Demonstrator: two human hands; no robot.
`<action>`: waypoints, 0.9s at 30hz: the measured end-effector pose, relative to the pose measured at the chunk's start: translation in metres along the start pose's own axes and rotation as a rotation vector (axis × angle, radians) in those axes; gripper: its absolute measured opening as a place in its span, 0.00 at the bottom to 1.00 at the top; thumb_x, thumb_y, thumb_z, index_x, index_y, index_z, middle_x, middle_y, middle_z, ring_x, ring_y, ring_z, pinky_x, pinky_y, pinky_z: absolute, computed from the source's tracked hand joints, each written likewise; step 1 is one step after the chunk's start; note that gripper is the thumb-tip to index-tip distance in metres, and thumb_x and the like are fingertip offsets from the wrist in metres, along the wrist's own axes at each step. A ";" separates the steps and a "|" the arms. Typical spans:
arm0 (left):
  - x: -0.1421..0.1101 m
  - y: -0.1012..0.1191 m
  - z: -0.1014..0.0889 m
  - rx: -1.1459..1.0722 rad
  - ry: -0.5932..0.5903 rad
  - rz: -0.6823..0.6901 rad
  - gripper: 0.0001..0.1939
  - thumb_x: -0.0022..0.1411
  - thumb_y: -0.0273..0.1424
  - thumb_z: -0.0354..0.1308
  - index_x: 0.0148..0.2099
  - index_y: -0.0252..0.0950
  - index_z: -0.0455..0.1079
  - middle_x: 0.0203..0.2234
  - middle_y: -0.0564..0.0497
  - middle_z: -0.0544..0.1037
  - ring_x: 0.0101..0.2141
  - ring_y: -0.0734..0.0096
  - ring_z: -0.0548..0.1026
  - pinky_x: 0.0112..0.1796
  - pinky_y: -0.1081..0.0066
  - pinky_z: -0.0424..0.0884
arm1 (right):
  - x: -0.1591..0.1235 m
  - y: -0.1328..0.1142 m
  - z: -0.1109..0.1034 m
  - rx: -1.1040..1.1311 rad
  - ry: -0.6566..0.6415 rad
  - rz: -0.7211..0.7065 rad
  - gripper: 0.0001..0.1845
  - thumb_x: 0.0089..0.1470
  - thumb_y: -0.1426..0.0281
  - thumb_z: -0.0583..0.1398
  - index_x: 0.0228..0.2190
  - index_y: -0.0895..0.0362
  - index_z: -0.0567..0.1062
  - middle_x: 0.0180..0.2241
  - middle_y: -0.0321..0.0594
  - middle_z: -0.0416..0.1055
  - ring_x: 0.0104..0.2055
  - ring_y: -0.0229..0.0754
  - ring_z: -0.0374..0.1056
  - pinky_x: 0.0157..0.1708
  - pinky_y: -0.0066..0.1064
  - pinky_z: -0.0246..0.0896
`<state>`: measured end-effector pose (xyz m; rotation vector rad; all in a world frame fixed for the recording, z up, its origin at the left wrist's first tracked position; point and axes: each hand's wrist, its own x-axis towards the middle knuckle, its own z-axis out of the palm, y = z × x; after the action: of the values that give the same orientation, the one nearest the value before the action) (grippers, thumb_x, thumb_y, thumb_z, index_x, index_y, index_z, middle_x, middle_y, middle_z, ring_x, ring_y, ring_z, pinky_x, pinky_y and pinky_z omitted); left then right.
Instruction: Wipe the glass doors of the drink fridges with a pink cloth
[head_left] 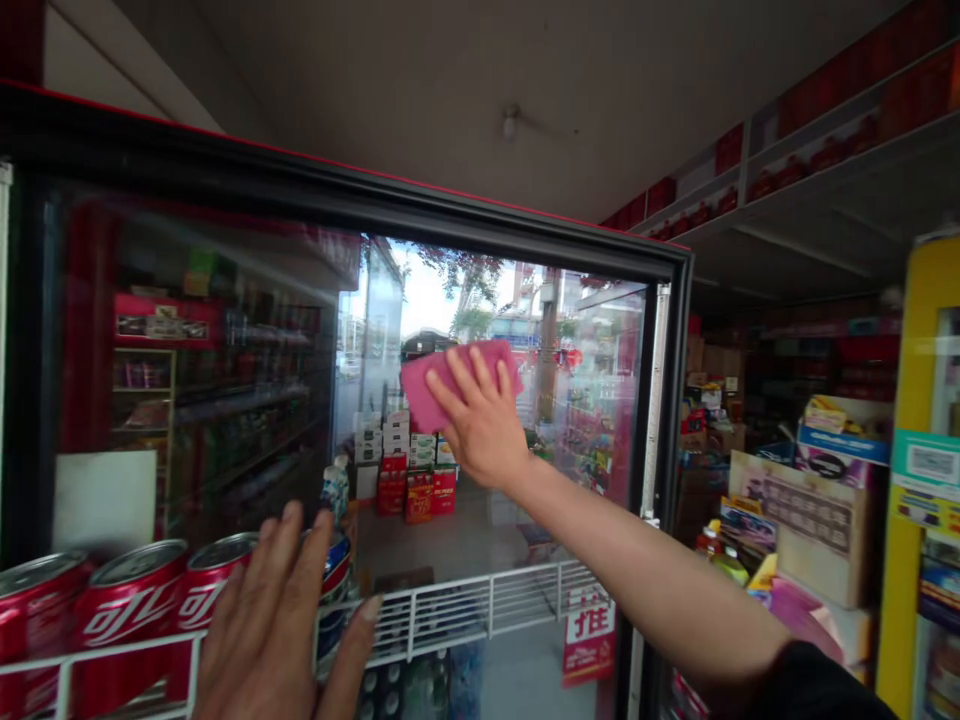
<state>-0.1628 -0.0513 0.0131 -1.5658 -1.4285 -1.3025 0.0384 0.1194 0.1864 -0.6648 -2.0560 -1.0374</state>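
Observation:
My right hand (480, 425) presses a pink cloth (435, 380) flat against the glass door (225, 380) of a drinks fridge, near the upper middle of the pane. Its fingers are spread over the cloth. My left hand (281, 625) lies flat on the same glass lower down, fingers stretched out and holding nothing. Behind the glass, red cola cans (127, 600) stand in a row on a white wire shelf (480, 610). The pane reflects a street and stacked boxes.
The door's black frame (671, 400) ends at the right. Beyond it are cartons and packaged goods (810, 500) on shop shelving, and a yellow cabinet (919, 450) at the far right. High shelves with red boxes (750, 160) run under the ceiling.

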 end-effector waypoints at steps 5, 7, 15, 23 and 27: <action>0.045 -0.013 0.000 0.044 0.027 0.057 0.41 0.77 0.45 0.50 0.84 0.42 0.42 0.81 0.39 0.52 0.78 0.38 0.54 0.73 0.33 0.57 | -0.041 -0.007 0.013 0.026 -0.179 -0.345 0.40 0.73 0.58 0.60 0.79 0.45 0.53 0.82 0.40 0.44 0.84 0.58 0.37 0.81 0.63 0.37; 0.061 -0.022 0.002 0.082 0.042 0.072 0.41 0.78 0.45 0.49 0.84 0.40 0.42 0.81 0.35 0.53 0.78 0.36 0.55 0.72 0.32 0.58 | -0.036 0.011 0.007 -0.005 -0.190 -0.382 0.41 0.73 0.59 0.60 0.79 0.43 0.53 0.82 0.38 0.45 0.84 0.56 0.39 0.82 0.62 0.35; 0.116 -0.042 -0.013 0.147 0.066 0.038 0.39 0.79 0.45 0.47 0.82 0.31 0.49 0.80 0.32 0.53 0.79 0.38 0.52 0.74 0.36 0.54 | 0.086 0.047 -0.023 -0.075 0.274 0.279 0.39 0.73 0.64 0.53 0.79 0.48 0.51 0.82 0.45 0.43 0.84 0.66 0.37 0.78 0.74 0.38; 0.118 -0.049 -0.018 0.144 0.039 0.031 0.37 0.80 0.43 0.47 0.82 0.30 0.49 0.80 0.32 0.54 0.79 0.38 0.53 0.74 0.36 0.56 | 0.071 -0.061 0.012 0.047 0.039 -0.176 0.44 0.70 0.66 0.59 0.80 0.45 0.50 0.82 0.41 0.44 0.84 0.64 0.35 0.80 0.72 0.36; 0.089 -0.063 -0.026 0.152 0.047 0.063 0.37 0.79 0.42 0.49 0.82 0.32 0.48 0.80 0.32 0.54 0.79 0.39 0.53 0.73 0.35 0.58 | 0.041 -0.068 0.016 0.014 -0.131 -0.451 0.39 0.72 0.65 0.57 0.78 0.46 0.54 0.82 0.37 0.45 0.84 0.57 0.38 0.82 0.62 0.38</action>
<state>-0.2371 -0.0334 0.0945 -1.4593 -1.4041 -1.1585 -0.0405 0.1005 0.1812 -0.2676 -2.3901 -1.2511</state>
